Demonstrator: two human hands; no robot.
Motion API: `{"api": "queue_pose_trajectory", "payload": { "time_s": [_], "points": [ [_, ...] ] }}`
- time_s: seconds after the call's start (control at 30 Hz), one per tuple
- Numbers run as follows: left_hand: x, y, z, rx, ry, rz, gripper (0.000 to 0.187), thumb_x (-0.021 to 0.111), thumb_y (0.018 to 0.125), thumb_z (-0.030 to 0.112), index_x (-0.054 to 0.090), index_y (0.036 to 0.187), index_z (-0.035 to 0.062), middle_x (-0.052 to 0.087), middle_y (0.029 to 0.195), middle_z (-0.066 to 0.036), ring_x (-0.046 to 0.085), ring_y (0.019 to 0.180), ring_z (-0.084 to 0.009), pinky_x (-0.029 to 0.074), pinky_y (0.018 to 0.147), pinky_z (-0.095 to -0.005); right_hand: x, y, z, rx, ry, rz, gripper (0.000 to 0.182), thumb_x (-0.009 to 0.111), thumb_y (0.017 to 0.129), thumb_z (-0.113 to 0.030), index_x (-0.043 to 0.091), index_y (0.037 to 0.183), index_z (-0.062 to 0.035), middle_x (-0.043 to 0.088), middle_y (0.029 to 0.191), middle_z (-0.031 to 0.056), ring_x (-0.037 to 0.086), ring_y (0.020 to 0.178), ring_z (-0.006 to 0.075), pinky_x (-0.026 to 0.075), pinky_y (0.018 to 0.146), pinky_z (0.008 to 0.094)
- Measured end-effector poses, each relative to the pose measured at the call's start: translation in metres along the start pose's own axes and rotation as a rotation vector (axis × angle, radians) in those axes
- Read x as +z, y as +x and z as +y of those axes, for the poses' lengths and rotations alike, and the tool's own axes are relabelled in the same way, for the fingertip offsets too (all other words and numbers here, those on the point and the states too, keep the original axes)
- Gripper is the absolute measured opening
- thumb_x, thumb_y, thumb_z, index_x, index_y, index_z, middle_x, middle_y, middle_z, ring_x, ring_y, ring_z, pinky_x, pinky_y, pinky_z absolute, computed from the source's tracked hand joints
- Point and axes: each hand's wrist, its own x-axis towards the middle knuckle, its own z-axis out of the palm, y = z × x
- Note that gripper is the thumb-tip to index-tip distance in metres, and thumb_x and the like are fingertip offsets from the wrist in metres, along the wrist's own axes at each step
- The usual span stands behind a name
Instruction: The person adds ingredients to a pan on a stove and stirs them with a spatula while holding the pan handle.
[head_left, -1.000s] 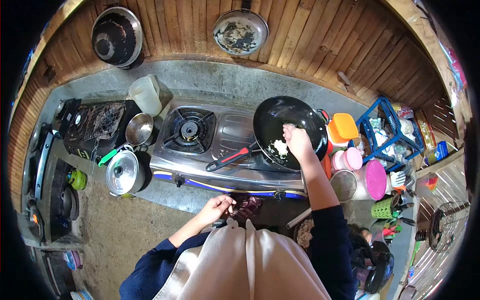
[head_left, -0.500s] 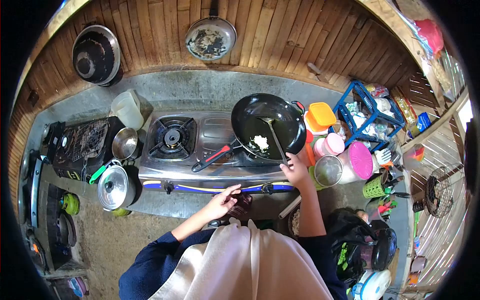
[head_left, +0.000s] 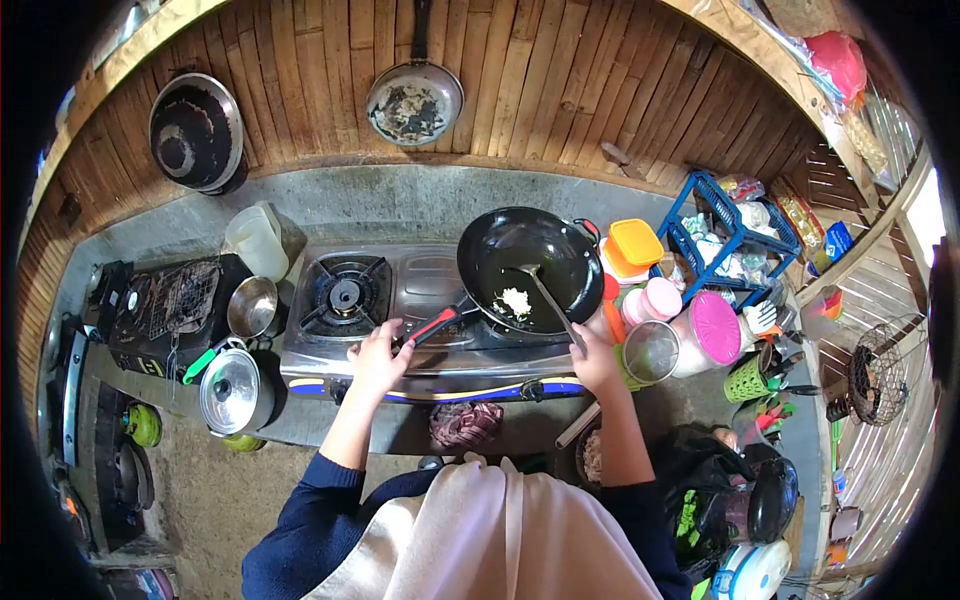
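A black wok (head_left: 570,235) with a long red-and-black handle (head_left: 436,324) sits on the right burner. Chopped white pieces (head_left: 514,303) lie in a small heap at its lower left, in a thin glossy layer. My right hand (head_left: 598,362) is closed on the shaft of a metal spatula (head_left: 550,296), whose blade rests inside the wok. At the outer end of the wok's handle is my left hand (head_left: 378,362), its thumb and fingers around the tip.
The left burner (head_left: 345,292) of the stove is bare. A lidded pot (head_left: 230,390) and small metal pan (head_left: 253,305) stand at left. To the right are a strainer (head_left: 651,351), pink-lidded tub (head_left: 712,330), orange-lidded container (head_left: 635,245) and blue rack (head_left: 730,220).
My left hand has moved left and forward from the stove's front edge to the wok's handle. My right hand keeps its hold on the spatula. The view has tilted up slightly.
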Motion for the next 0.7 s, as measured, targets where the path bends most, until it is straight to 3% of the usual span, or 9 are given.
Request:
{"api": "queue_pose_trajectory", "payload": {
  "time_s": [0.13, 0.2, 0.23, 0.3, 0.53, 0.6, 0.7],
  "points": [
    [0.009, 0.006, -0.016, -0.065, -0.144, -0.11, 0.04, 0.061, 0.083, 0.031, 0.055, 0.117, 0.0105, 0.065, 0.104, -0.012, 0.061, 0.101, -0.0297, 0.041, 0.089, -0.048, -0.04, -0.018, -0.001, -0.147, -0.104, -0.015, 0.037, 0.056, 0.082, -0.013, 0.056, 0.118, -0.0097, 0.062, 0.089, 0.0244, 0.061, 0.085, 0.04, 0.049, 0.075, 0.0449],
    [0.017, 0.009, -0.026, -0.019, -0.28, -0.135, 0.04, 0.064, 0.083, 0.029, 0.057, 0.116, 0.0068, 0.066, 0.092, -0.012, 0.062, 0.081, -0.0222, 0.046, 0.079, -0.0335, -0.058, -0.029, -0.013, -0.166, -0.16, -0.025, 0.035, 0.056, 0.082, -0.013, 0.058, 0.117, -0.0103, 0.063, 0.088, 0.0241, 0.061, 0.083, 0.0401, 0.049, 0.073, 0.0456],
    [0.016, 0.009, -0.026, -0.019, -0.28, -0.132, 0.04, 0.064, 0.083, 0.029, 0.057, 0.116, 0.0068, 0.066, 0.092, -0.012, 0.062, 0.081, -0.0222, 0.046, 0.079, -0.0335, -0.07, -0.035, -0.026, -0.079, -0.235, -0.087, 0.036, 0.056, 0.082, -0.013, 0.057, 0.117, -0.0106, 0.063, 0.087, 0.0236, 0.061, 0.081, 0.0404, 0.049, 0.073, 0.0464],
    [0.015, 0.008, -0.023, 0.014, -0.358, -0.141, 0.038, 0.064, 0.084, 0.023, 0.057, 0.117, 0.0065, 0.065, 0.095, -0.012, 0.06, 0.084, -0.0193, 0.045, 0.08, -0.0289, -0.089, -0.044, -0.042, 0.005, -0.31, -0.148, 0.037, 0.056, 0.081, -0.013, 0.057, 0.118, -0.011, 0.063, 0.085, 0.023, 0.061, 0.08, 0.0407, 0.049, 0.073, 0.0472],
    [0.023, 0.013, -0.033, 0.115, -0.486, -0.14, 0.037, 0.062, 0.086, 0.014, 0.056, 0.121, 0.0059, 0.064, 0.104, -0.011, 0.058, 0.092, -0.0159, 0.044, 0.083, -0.0281, -0.139, -0.068, -0.089, 0.028, -0.288, -0.101, 0.033, 0.056, 0.079, -0.009, 0.061, 0.112, -0.0112, 0.062, 0.084, 0.0239, 0.06, 0.08, 0.041, 0.048, 0.072, 0.0478],
    [0.024, 0.016, -0.036, 0.093, -0.49, -0.186, 0.041, 0.062, 0.085, 0.021, 0.056, 0.124, 0.0091, 0.061, 0.116, -0.018, 0.057, 0.11, -0.0278, 0.041, 0.095, -0.0326, -0.145, -0.07, -0.086, 0.058, -0.284, -0.091, 0.033, 0.056, 0.079, -0.008, 0.062, 0.111, -0.0113, 0.062, 0.085, 0.0241, 0.06, 0.08, 0.0411, 0.048, 0.072, 0.0476],
    [0.021, 0.017, -0.034, 0.071, -0.487, -0.217, 0.041, 0.062, 0.085, 0.021, 0.055, 0.124, 0.0092, 0.059, 0.118, -0.018, 0.057, 0.112, -0.0279, 0.041, 0.095, -0.0324, -0.142, -0.066, -0.08, 0.015, -0.282, -0.132, 0.033, 0.055, 0.079, -0.007, 0.063, 0.111, -0.0115, 0.062, 0.085, 0.024, 0.06, 0.078, 0.041, 0.048, 0.072, 0.0471]
  ]
}}
